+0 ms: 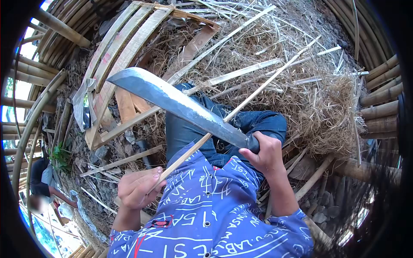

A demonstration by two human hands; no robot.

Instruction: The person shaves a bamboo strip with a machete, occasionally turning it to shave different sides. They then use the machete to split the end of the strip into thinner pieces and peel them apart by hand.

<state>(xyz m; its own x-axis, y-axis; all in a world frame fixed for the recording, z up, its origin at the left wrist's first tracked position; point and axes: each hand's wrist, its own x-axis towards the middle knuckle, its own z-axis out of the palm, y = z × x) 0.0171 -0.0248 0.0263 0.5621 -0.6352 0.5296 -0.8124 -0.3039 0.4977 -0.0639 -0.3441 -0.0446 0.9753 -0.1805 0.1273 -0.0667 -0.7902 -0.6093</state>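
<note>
My left hand (pixel 140 188) is closed around the lower end of a long, thin bamboo strip (pixel 273 77). The strip runs up and away to the right, over my lap and the pile of shavings. In my right hand (pixel 266 154) is the dark handle of a machete (pixel 174 102), its broad blade pointing up and left. Blade and strip cross above my legs, and the blade covers a short stretch of the strip.
Curly bamboo shavings (pixel 327 116) are heaped ahead and to the right. A slatted wooden crate (pixel 124 47) lies at the upper left. Loose strips and stones surround my crossed legs (pixel 183 133). Bamboo pole walls (pixel 383 92) stand on both sides; another person (pixel 41 178) is at far left.
</note>
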